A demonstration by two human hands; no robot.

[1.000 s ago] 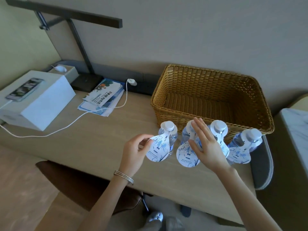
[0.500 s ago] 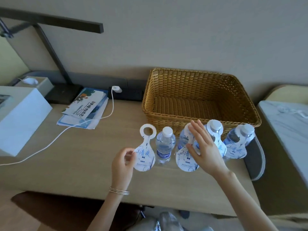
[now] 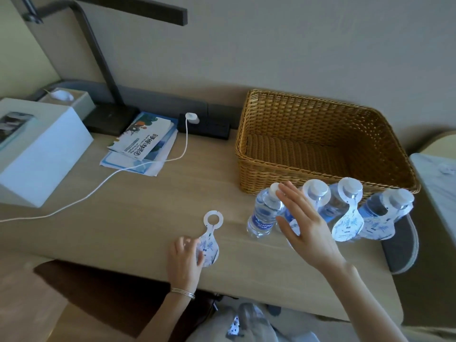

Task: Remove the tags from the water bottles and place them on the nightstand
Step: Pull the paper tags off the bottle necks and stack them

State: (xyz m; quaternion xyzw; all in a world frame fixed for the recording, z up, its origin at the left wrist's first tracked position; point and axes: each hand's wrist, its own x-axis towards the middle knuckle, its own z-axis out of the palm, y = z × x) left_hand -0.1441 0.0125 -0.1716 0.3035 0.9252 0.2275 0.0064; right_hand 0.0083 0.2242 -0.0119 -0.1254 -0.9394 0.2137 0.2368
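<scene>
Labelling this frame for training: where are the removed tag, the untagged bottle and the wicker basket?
removed tag (image 3: 211, 248), head view, on its teardrop-shaped body.
untagged bottle (image 3: 262, 224), head view, on its blue label.
wicker basket (image 3: 283, 174), head view, on its front wall.

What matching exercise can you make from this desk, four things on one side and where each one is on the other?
Things:
1. loose tag
2. wicker basket
3. charger plug
4. booklets

Places:
A. in the black power strip at the wall
B. right behind the row of bottles
C. held by the left hand
D. beside the lamp base

Pairs: 1-C, 2-B, 3-A, 4-D
</scene>
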